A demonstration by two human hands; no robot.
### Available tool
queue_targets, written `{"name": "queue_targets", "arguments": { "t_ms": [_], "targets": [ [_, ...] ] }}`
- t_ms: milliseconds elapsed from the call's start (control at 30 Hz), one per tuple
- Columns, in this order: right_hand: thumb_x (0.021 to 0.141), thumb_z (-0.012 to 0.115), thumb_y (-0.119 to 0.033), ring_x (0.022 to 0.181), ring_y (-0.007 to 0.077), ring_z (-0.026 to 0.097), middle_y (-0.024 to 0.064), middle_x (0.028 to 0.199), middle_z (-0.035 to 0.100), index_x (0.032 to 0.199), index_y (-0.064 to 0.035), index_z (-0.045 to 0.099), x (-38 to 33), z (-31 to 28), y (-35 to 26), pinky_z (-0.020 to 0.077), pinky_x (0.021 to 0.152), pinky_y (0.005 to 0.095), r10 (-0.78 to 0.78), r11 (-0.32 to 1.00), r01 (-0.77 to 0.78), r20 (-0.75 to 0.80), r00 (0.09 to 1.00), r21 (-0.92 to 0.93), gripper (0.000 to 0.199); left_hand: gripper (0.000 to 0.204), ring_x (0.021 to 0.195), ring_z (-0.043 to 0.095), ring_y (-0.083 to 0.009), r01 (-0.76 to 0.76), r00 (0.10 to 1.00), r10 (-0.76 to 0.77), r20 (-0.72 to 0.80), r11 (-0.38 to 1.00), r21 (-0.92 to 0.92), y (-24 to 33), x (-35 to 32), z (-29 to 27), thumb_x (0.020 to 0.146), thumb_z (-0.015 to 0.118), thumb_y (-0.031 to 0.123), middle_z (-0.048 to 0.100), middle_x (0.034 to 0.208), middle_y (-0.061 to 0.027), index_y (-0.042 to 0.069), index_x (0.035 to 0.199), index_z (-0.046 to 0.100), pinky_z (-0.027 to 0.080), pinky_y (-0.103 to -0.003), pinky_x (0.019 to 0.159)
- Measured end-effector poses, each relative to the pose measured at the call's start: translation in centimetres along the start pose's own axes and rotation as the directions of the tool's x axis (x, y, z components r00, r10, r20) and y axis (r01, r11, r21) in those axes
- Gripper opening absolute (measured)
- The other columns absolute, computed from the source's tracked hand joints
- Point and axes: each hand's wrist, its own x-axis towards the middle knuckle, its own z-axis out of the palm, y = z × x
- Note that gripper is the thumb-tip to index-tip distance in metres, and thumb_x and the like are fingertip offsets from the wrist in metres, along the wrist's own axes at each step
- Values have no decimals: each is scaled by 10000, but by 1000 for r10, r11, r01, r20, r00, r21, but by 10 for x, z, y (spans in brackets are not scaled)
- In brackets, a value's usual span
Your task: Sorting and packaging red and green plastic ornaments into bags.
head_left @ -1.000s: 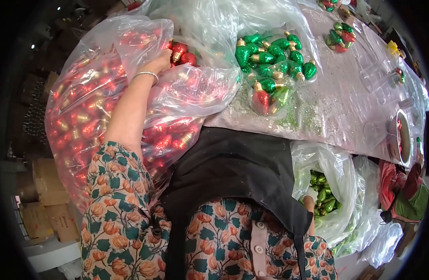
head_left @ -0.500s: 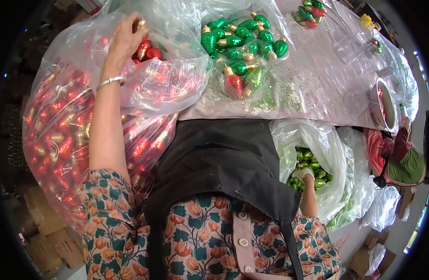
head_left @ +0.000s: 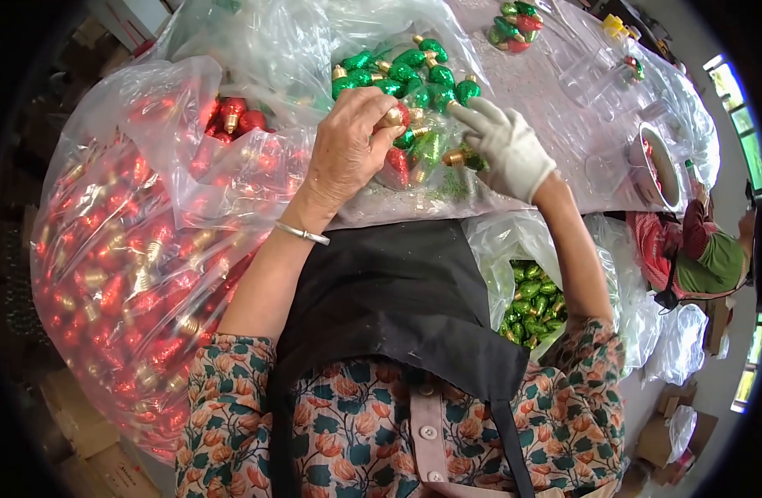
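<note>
My bare left hand (head_left: pixel 348 153), with a bangle at the wrist, pinches a red glitter bulb ornament (head_left: pixel 402 114) by its gold cap. Below it on the table stands a clear plastic container (head_left: pixel 382 176) with red, dark green and light green bulbs inside. On its right side, my right hand (head_left: pixel 513 151) in a white glove grips a green bulb ornament (head_left: pixel 474 161), mostly hidden under the palm, its gold cap pointing at the container. Just beyond both hands lies a heap of dark green bulbs (head_left: pixel 410 58).
A big clear bag of red bulbs (head_left: pixel 124 290) bulges at the left. An open bag of light green bulbs (head_left: pixel 534 303) stands below the table edge at the right. Farther off are a filled container (head_left: pixel 515 26), clear cups (head_left: pixel 588 79), a white tub (head_left: pixel 668 195) and another person (head_left: pixel 713 261).
My left hand has come right from the red bag to the container with a red bulb. The right hand has risen from the light green bag with a green bulb.
</note>
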Motion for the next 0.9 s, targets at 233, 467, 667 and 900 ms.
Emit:
{"name": "queue_targets", "arguments": {
  "t_ms": [233, 467, 667, 900],
  "targets": [
    [695, 708, -224, 1107, 336, 519, 157, 1173, 544, 949, -31, 603, 29, 6, -25, 460, 852, 412, 21, 999, -32, 291, 957, 34, 336, 310, 855, 637, -238, 192, 979, -198, -41, 973, -128, -6, -22, -8, 734, 767, 103, 627, 992, -105, 48, 998, 615, 517, -326, 742],
    [653, 741, -236, 1079, 344, 528, 161, 1100, 565, 943, -44, 611, 26, -9, -79, 466, 873, 422, -107, 706, 22, 76, 991, 708, 371, 280, 833, 658, -238, 336, 941, -323, 105, 932, -137, 1, -29, -13, 759, 753, 140, 643, 958, -112, 38, 972, 603, 519, -329, 721],
    [597, 765, -251, 1062, 349, 522, 145, 1098, 553, 941, -34, 605, 18, -26, -43, 456, 902, 411, -105, 879, -6, 205, 973, 477, 438, 208, 749, 626, -340, 429, 893, -387, 230, 888, -169, -4, -36, -7, 811, 676, 164, 631, 889, -165, 38, 948, 583, 509, -401, 635],
    [564, 758, -231, 1034, 344, 513, 139, 1087, 535, 920, -4, 578, 23, -14, -91, 443, 892, 414, 64, 936, -133, 214, 975, 327, 459, 222, 715, 628, -300, 262, 909, -218, 355, 961, -83, -7, -21, -3, 836, 648, 181, 635, 823, -141, -7, 904, 553, 488, -374, 630]
  ]
}}
